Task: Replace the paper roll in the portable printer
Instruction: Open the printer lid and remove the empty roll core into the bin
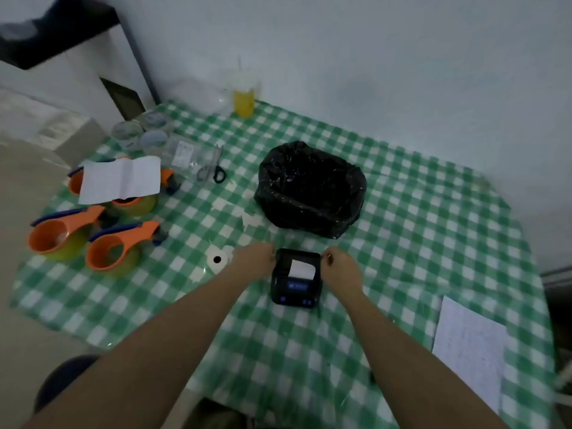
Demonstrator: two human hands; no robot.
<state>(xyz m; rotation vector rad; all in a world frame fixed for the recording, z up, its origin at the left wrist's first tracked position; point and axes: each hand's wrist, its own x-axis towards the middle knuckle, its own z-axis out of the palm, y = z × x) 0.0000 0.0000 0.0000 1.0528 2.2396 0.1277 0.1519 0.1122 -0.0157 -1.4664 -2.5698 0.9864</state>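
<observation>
Head view: your left hand point(254, 261) rests against the left side of the portable printer point(296, 278), fingers curled toward its far corner. Your right hand point(340, 267) meets the printer's right side in the same way, fingers bent at the top edge. Whether either hand truly grips the casing or only touches it cannot be told through the blur. The printer sits on the green checked tablecloth point(402, 212), near the table's front centre, with a strip of white paper point(301, 269) showing in its upper opening and a lit blue screen below that. A white paper roll point(217, 259) lies on the cloth just beside your left hand, its dark core facing up. Beyond the printer stands a bin lined with a black bag point(311, 187). Off to the left are orange tape dispensers point(117, 249), one under a white sheet point(120, 179), with scissors point(215, 165) behind them. A printed page point(470, 348) lies at right.
</observation>
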